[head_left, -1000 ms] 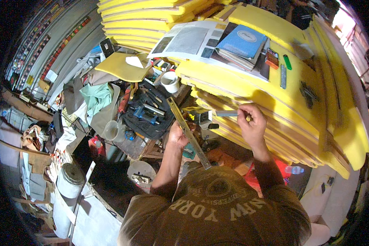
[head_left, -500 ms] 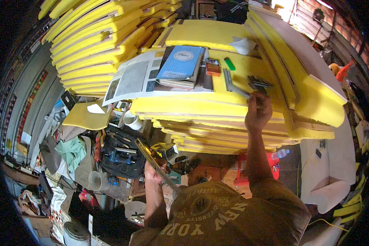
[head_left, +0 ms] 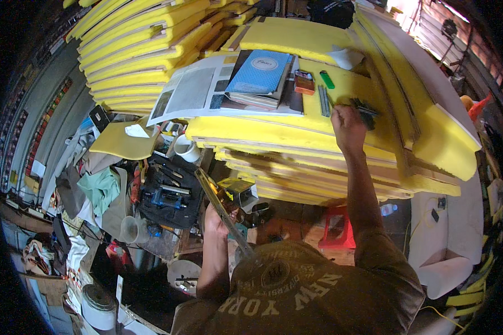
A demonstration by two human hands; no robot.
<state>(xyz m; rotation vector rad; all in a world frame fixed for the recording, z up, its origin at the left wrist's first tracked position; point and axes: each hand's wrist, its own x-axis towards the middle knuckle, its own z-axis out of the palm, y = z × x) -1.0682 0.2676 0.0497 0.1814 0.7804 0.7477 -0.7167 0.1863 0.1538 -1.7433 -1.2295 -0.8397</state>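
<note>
My right hand (head_left: pixel 349 127) is over the yellow foam-padded top of a panel stack (head_left: pixel 274 124), its fingers closed together; anything inside them is hidden. Just left of it lie thin grey strips (head_left: pixel 324 101), side by side. A bunch of short dark strips (head_left: pixel 365 113) lies against its right side. Lower down, my left hand (head_left: pixel 217 219) is closed around a long, narrow, flat bar (head_left: pixel 221 207) that slants toward my shirt. Above the grey strips are a small orange-red box (head_left: pixel 304 82) and a green lighter (head_left: pixel 327 80).
A blue-covered book (head_left: pixel 258 73) rests on a printed sheet (head_left: pixel 190 92). More yellow foam panels (head_left: pixel 128 61) are stacked at the far left. A white cup (head_left: pixel 186 149), a black-and-yellow box (head_left: pixel 237 192) and tools (head_left: pixel 165 198) crowd the left. A red stool (head_left: pixel 337 229) stands below the stack.
My right hand has shifted left, away from the dark strips. A grey strip that lay slanted toward it now looks lined up beside another. My left hand still grips the bar.
</note>
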